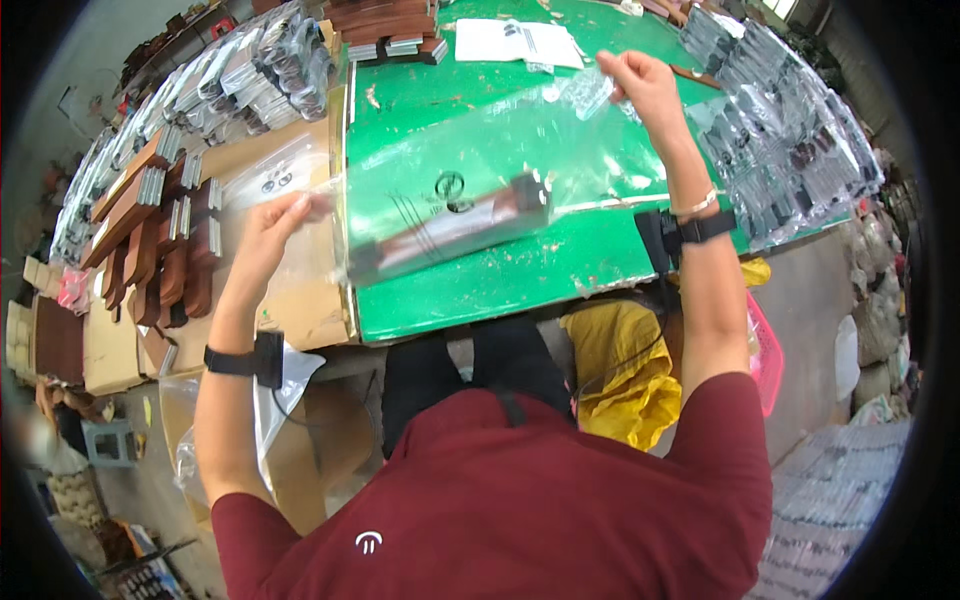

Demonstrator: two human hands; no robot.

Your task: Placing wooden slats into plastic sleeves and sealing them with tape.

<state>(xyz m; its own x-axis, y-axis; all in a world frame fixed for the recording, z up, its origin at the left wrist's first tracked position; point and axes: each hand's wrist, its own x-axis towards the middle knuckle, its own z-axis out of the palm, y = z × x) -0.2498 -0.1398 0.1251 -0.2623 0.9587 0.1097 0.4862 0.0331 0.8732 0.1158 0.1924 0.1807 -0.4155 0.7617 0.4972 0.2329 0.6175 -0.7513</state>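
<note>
I hold a long clear plastic bag (480,160) stretched above the green table (470,280). Inside it lies a brown wooden piece with a silvery metal part (455,232), slanting down to the left. My left hand (275,222) grips the bag's left end, over the cardboard. My right hand (640,88) pinches the bag's right end, higher and farther from me. Each wrist carries a black strap with a small device.
Brown wooden pieces with metal parts (150,240) are stacked on cardboard (300,300) at the left. Bagged pieces pile up at the far left (240,75) and right (780,130). White paper sheets (515,42) lie at the table's back. A yellow cloth (615,370) hangs below the table.
</note>
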